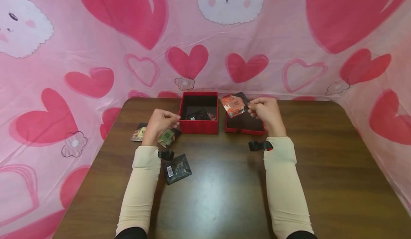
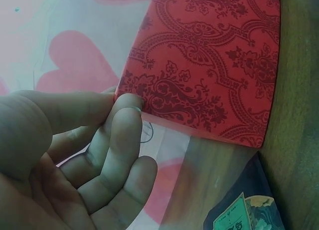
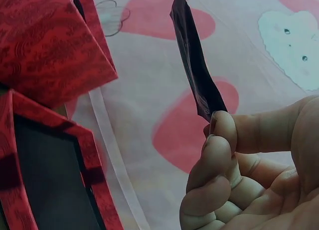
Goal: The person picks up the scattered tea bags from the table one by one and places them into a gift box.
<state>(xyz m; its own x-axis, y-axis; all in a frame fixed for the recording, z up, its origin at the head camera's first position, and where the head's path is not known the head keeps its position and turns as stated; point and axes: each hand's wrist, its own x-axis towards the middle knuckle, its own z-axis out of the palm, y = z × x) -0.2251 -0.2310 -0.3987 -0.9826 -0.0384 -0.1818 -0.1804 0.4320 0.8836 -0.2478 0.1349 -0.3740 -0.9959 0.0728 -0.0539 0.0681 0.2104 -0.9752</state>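
Note:
My right hand (image 1: 264,112) pinches an orange and black sachet (image 1: 235,105) by its corner, above the box lid (image 1: 245,131). In the right wrist view the sachet (image 3: 192,55) shows nearly edge-on between thumb and fingertips. With thumb and index finger my left hand (image 1: 160,123) grips the rim of the red patterned box (image 1: 199,127) at its near left corner. Inside the box lies a black sachet (image 1: 199,115), with part of a reddish one beside it. The left wrist view shows the left hand (image 2: 99,160) at the box's edge (image 2: 199,65).
Left of the box lie a green sachet (image 1: 167,138) and a yellow-labelled sachet (image 1: 138,132), partly behind the left hand. A black sachet (image 1: 178,169) with a barcode rests nearer on the wooden table (image 1: 221,196). A pink heart-print cloth (image 1: 205,35) hangs behind the table.

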